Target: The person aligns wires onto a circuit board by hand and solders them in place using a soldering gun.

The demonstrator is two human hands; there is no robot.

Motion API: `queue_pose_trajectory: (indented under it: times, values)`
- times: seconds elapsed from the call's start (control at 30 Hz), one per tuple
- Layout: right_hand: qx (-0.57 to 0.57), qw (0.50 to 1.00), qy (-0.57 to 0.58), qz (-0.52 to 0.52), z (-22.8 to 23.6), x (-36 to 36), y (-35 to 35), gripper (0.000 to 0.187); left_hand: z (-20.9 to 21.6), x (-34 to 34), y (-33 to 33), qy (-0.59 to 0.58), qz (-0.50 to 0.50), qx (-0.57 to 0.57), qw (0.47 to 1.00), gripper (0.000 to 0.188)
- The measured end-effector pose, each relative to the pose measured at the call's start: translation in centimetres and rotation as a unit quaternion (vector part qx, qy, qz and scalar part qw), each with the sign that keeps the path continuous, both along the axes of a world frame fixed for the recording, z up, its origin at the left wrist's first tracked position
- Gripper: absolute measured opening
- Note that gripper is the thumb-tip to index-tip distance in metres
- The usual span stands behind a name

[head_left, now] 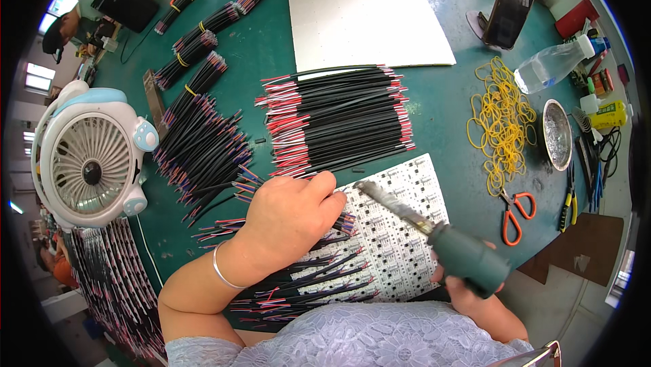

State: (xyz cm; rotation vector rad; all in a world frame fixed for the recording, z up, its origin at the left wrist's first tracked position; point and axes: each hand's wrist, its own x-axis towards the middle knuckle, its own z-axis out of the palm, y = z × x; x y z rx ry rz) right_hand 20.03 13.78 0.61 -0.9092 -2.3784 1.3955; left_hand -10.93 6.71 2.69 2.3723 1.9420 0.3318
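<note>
My left hand point(291, 214), a bracelet on its wrist, is closed over the left part of a white circuit board panel point(407, 197). Black wires point(247, 182) with coloured ends stick out on both sides of the fist; the fingertips' exact grip is hidden. In my right hand point(468, 292) is a green-handled soldering iron point(469, 258), slightly blurred. Its metal tip reaches over the panel, close to my left fingertips. More black wires point(325, 275) lie across the panel's lower left part, their ends spread over its small components.
Beyond the panel lie a row of black wires point(349, 119) and a white board point(369, 25). A wire pile point(203, 153) and fan point(91, 170) stand left. Yellow rubber bands point(505, 123), a metal bowl point(557, 135), orange-handled scissors point(515, 218), a bottle point(553, 65) and a phone point(512, 8) are right.
</note>
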Motion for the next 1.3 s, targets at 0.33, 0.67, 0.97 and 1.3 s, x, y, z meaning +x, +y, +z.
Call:
queue_pose_trajectory:
  times: [0.33,0.67,0.97,1.3]
  values:
    - [-0.386,0.847,0.251,-0.267,-0.4,-2.2,-0.8,0.059,0.0,0.1,-0.7,-0.009,0.016,0.018,1.000,0.018]
    - [-0.374,0.838,0.297,-0.264,-0.9,-2.4,-0.1,0.053,4.6,0.7,-1.4,-0.092,0.118,0.058,0.987,0.054]
    - [-0.373,0.847,0.284,-0.249,0.0,-1.5,-0.4,0.060,-1.3,1.8,-2.8,-0.120,0.085,0.032,0.989,0.027]
    - [-0.360,0.906,0.167,-0.144,2.0,1.8,-0.8,0.056,-0.7,2.4,-2.5,-0.055,0.066,0.058,0.995,0.020]
